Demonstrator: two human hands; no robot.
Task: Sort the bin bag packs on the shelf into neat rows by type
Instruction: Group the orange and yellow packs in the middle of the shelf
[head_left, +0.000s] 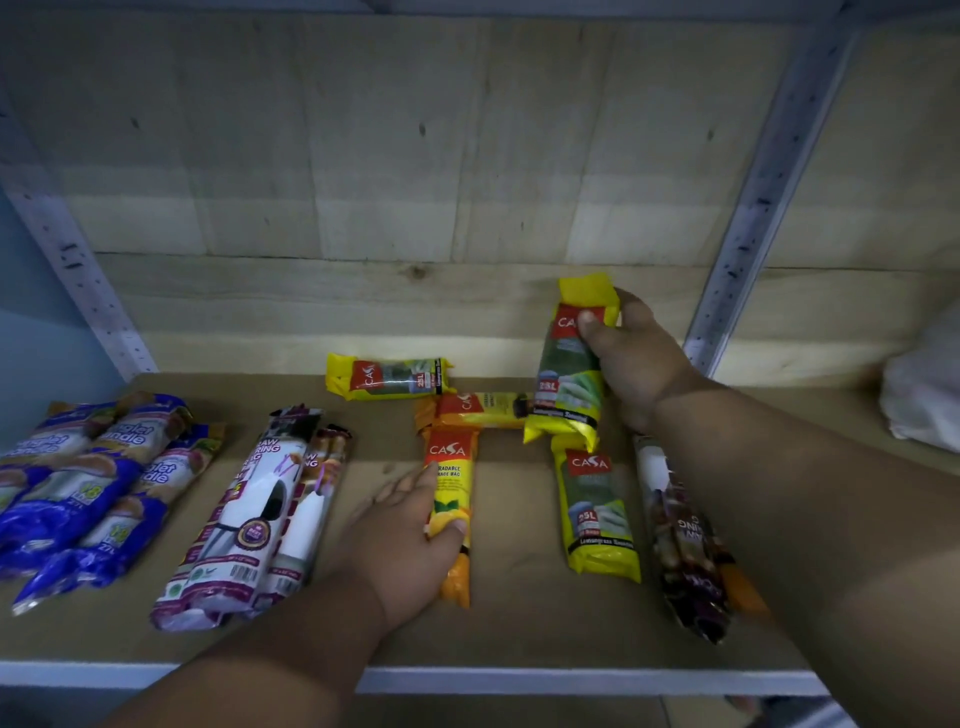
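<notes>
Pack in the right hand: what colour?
Yellow with a red label panel, clearest in the head view.

Glossy plastic packs (592, 509), matt shelf (519, 613)

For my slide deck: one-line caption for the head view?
Right hand lifts a yellow pack while left hand grips an orange pack on the shelf.

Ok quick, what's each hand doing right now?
Left hand: closed around the orange pack lying on the shelf.
Right hand: holding a yellow pack up.
</notes>
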